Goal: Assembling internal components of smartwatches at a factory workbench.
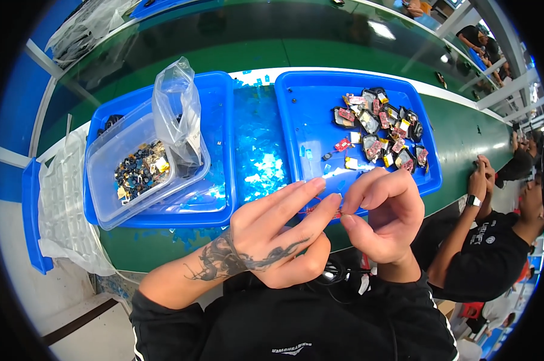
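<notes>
Both hands meet over the front edge of the right blue tray (284, 138). My left hand (281, 234) is closed around a small red circuit board (313, 210), mostly hidden behind the fingers. Close beside it, my right hand (387, 213) makes a pinch with thumb and forefinger at the board's end; what lies in the pinch is too small to make out. Beyond the hands, several small black housings (368, 121) with red boards and silver and yellow parts lie in the tray's right half. A loose red board (342, 145) lies among them.
The left blue tray (217, 120) holds a clear plastic tub (103, 198) of small mixed parts and a clear bag (175, 108). Blue film scraps (263, 162) cover the bench between trays. White moulded sheets (67, 198) stand at left. A co-worker's arm (464, 222) is close at right.
</notes>
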